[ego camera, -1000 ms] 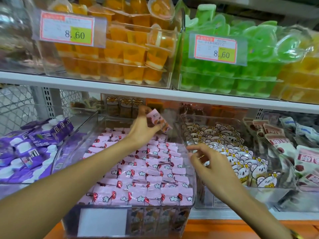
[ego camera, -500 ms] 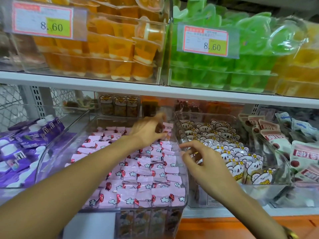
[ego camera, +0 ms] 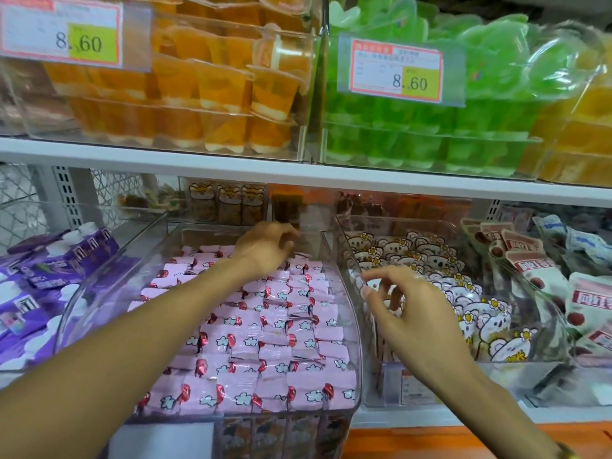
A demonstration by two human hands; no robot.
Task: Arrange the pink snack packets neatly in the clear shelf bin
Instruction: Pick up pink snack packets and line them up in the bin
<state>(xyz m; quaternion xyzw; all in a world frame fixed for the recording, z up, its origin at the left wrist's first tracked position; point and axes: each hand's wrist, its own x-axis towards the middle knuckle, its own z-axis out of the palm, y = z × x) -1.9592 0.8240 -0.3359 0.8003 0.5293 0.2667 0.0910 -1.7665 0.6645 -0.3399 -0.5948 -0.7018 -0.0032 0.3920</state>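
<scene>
Pink snack packets (ego camera: 265, 329) fill the clear shelf bin (ego camera: 354, 313) as the left hand (ego camera: 265, 246) reaches its far end, grip unclear, while the right hand (ego camera: 414, 313) hovers empty, fingers loosely curled.

The scene is bright and evenly lit from overhead, with colours strongly saturated. Soft white glare streaks the walls of the clear bin (ego camera: 351, 306) and the plastic over the green jelly cups (ego camera: 496, 61). The far space under the upper shelf (ego camera: 298, 175) falls into dim shadow. The left hand (ego camera: 265, 246) is smeared by motion blur at its fingers. Wide-angle distortion bends the shelf edge and stretches the near corners; the price tags (ego camera: 397, 71) read softly.
</scene>
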